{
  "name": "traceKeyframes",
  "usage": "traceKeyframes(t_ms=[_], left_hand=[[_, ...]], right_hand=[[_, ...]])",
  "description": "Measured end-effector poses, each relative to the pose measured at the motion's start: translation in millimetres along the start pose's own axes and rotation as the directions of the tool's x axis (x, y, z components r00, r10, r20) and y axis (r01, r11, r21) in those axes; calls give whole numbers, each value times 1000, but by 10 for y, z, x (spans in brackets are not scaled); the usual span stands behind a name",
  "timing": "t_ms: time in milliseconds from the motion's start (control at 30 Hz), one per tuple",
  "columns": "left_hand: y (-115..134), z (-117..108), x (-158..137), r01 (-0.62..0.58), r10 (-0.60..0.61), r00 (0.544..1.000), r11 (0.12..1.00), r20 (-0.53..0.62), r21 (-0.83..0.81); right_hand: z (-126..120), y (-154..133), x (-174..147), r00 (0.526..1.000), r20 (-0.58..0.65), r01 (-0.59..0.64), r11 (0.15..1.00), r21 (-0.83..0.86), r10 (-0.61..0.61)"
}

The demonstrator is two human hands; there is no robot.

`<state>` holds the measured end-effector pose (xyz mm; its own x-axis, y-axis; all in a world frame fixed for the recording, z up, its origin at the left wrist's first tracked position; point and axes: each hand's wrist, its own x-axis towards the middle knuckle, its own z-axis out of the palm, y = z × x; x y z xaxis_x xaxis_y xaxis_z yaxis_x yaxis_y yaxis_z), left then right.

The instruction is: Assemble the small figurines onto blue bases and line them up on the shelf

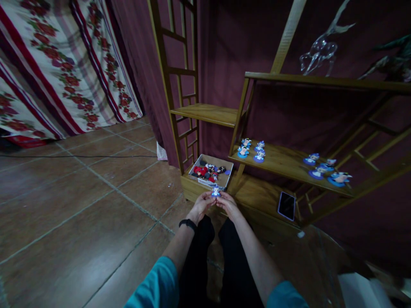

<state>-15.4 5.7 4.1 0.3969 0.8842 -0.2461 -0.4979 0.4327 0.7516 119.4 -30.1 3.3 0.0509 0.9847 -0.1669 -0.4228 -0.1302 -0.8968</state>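
Observation:
Between my two hands, just in front of the box, is a small white-and-purple figurine (215, 191) held upright. My left hand (203, 203) pinches its base from the left, and my right hand (227, 202) grips it from the right. Behind it, a shallow white cardboard box (227, 179) holds several loose red, black and purple toy pieces (208, 171). On the middle shelf (279, 160) stand similar figurines on round blue and purple bases: one group (259, 156) at the left end, another (317, 172) at the right.
A phone or tablet (287, 205) lies on the lowest shelf. A bare wooden shelf (208, 113) juts out above the box. A clear deer ornament (319, 51) stands on the top shelf. A thin cable (96, 156) crosses the tiled floor at left.

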Motion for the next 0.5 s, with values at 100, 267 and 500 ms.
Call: traceKeyframes(t_ms=[100, 267, 500], left_hand=[[11, 3, -1, 3, -3, 1000, 1000, 12, 4], [21, 2, -7, -11, 11, 1000, 1000, 6, -2], [23, -5, -22, -21, 21, 1000, 1000, 4, 8]], right_hand=[[-9, 4, 10, 1000, 1, -5, 1000, 9, 5], [-25, 16, 23, 1000, 20, -6, 1000, 20, 6], [3, -28, -13, 999, 42, 7, 1000, -2, -7]])
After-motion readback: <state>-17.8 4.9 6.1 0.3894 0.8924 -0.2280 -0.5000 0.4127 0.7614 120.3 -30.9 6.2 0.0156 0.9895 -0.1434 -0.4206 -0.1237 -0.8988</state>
